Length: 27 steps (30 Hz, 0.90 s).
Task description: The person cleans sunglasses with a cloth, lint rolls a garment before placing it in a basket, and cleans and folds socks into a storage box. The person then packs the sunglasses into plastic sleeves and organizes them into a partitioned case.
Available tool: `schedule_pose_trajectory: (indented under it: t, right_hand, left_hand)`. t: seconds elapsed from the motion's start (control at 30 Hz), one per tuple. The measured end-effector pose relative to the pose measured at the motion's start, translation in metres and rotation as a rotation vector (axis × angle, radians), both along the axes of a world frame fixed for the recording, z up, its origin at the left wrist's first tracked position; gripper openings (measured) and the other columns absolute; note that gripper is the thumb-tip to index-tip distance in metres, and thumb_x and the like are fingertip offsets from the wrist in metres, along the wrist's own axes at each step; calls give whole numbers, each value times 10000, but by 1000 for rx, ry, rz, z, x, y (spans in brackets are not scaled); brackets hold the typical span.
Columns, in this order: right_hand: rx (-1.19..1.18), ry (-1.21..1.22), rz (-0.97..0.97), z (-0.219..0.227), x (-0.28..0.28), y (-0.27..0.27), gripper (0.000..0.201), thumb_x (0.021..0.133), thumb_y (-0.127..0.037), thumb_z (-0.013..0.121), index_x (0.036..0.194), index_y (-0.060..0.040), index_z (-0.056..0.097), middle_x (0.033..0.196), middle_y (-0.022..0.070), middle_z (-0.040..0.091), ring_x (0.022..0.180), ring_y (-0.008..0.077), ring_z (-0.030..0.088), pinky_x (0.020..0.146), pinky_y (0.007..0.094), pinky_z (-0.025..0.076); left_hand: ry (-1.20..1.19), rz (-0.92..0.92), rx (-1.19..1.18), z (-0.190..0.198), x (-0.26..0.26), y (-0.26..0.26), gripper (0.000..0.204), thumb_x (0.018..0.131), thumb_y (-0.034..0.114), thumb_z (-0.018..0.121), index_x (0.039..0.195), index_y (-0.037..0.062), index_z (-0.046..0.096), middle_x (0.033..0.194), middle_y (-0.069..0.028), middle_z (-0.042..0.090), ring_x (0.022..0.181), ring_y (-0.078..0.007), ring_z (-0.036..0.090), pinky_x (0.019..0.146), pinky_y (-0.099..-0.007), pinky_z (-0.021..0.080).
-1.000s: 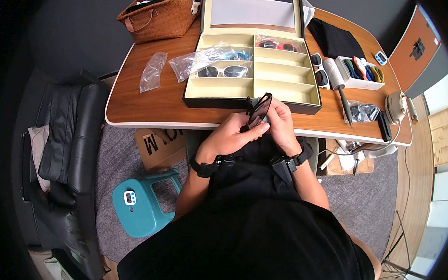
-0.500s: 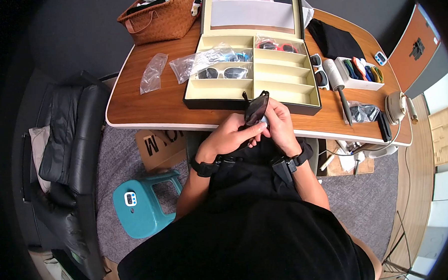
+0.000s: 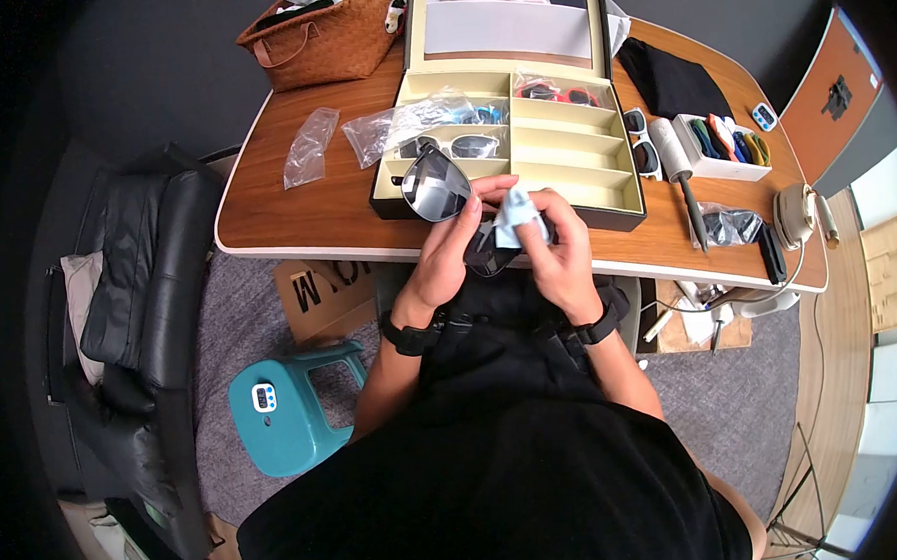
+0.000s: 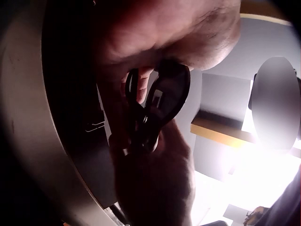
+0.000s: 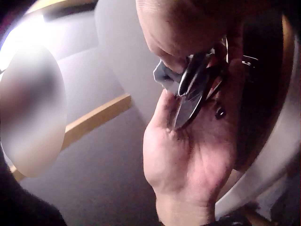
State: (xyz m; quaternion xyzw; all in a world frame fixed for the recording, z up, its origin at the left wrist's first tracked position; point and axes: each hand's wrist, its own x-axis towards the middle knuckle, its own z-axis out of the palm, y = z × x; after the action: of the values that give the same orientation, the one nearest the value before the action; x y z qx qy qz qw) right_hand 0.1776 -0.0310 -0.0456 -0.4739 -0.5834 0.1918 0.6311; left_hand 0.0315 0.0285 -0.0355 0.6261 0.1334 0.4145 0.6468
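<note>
A pair of dark sunglasses (image 3: 434,186) is up in front of the person's lap, just over the front edge of the display case. The left hand (image 3: 446,257) holds it, with one large lens standing out past the thumb. In the right hand (image 3: 566,258) a light blue cleaning cloth (image 3: 513,215) is pinched between thumb and fingers, right at the other side of the glasses. The right wrist view shows the cloth (image 5: 164,77) bunched against the dark frame (image 5: 188,110). Both hands close around the glasses (image 4: 170,94) in the left wrist view.
The open display case (image 3: 574,181) bears white sunglasses (image 3: 473,146), red ones (image 3: 561,95) and a plastic sleeve (image 3: 402,127). Another clear sleeve (image 3: 311,149) lies left. To the right are a lint roller (image 3: 676,160), a white box of rolled cloths (image 3: 738,157) and bagged glasses (image 3: 728,223).
The sunglasses have turned and swung left, so a lens now faces up beside the left thumb. The hands have moved slightly apart, and the blue cloth shows more fully in the right hand.
</note>
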Motion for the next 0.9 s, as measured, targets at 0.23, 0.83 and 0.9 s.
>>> schedule_pose_trajectory:
  t: [0.23,0.83,0.9]
  right_hand:
    - [209,-416,-41,12,1,-3,247,738,-1,728,979,-31,685,929,108,595,861,255,593,741,334,486]
    - [-108,131,136,8,-4,-5,109,837,-43,663,886,33,602,860,46,487,799,137,494,702,272,431]
    - [-173,352,112,14,-7,-8,99,867,-48,642,896,40,607,853,43,493,781,132,492,706,267,420]
  left_hand:
    - [-54,-38,-9,2,0,-5,571,1081,377,204,1398,-47,417,1348,-137,512,1244,-179,473,1079,-314,334]
    - [272,-226,68,4,-7,-17,257,988,214,587,1028,-38,609,754,-69,638,622,-127,626,577,-298,489]
    - [227,-177,93,7,-1,-20,257,988,214,591,1005,-40,619,762,-56,640,646,-106,625,583,-292,495]
